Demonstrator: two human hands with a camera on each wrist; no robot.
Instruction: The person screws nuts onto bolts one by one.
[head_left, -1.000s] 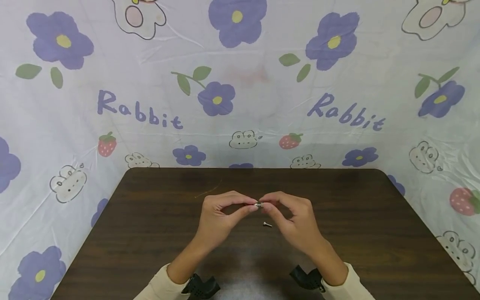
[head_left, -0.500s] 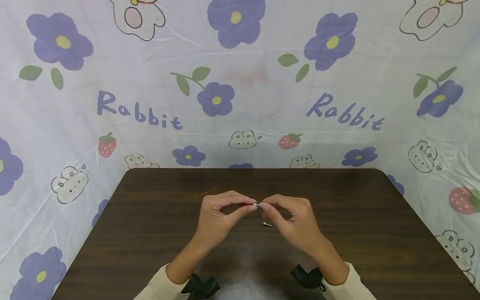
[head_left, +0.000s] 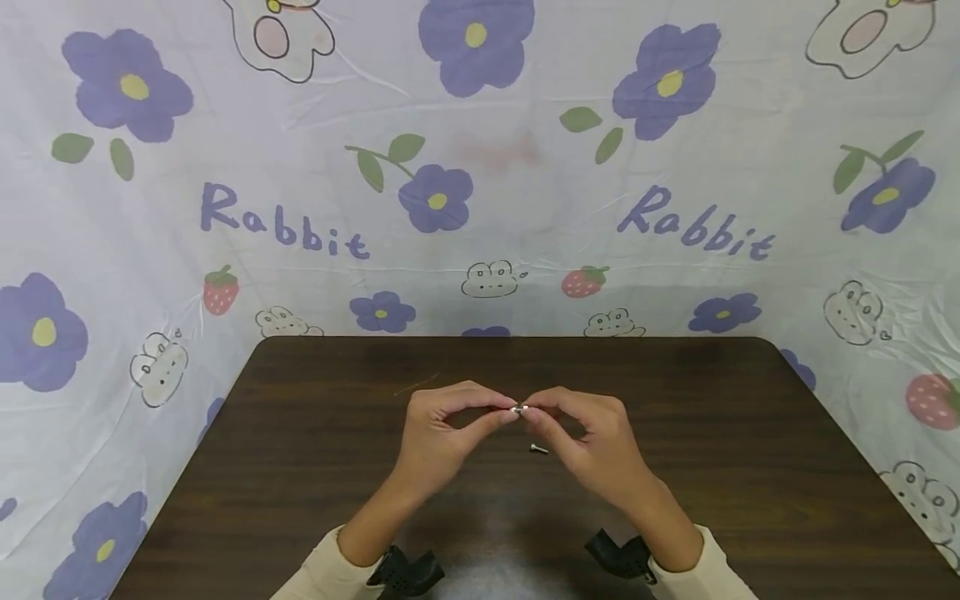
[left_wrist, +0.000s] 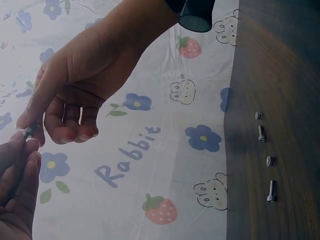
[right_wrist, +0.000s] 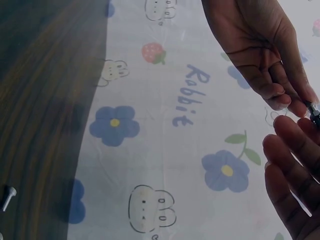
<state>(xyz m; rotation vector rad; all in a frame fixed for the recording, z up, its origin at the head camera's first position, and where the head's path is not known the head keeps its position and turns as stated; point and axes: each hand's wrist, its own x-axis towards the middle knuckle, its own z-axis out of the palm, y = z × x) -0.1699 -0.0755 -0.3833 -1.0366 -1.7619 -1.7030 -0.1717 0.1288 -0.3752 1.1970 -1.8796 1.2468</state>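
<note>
Just above the table, fingertip to fingertip, both hands hold a small silver metal screw (head_left: 519, 409). My left hand (head_left: 438, 433) pinches its left end between thumb and forefinger. The thumb and forefinger of my right hand (head_left: 600, 433) grip the other end. In the right wrist view the screw (left_wrist: 28, 131) is partly covered by fingertips; I cannot tell whether a nut is on it. A loose screw (head_left: 538, 448) lies on the table below the right thumb. The left wrist view shows two screws, the nearer screw (left_wrist: 271, 191) among them, and two small round nuts, including one nut (left_wrist: 270, 161).
The dark wooden table (head_left: 315, 467) reaches back to a white cloth (head_left: 517, 200) printed with flowers and rabbits. A thin brownish strand (head_left: 416, 384) lies behind the left hand. Black wrist mounts (head_left: 408, 571) sit below both wrists.
Both hands keep their pinch at nearly the same spot. The right fingertips have shifted slightly around the screw, and more of its silver surface shows. The view has turned slightly left.
</note>
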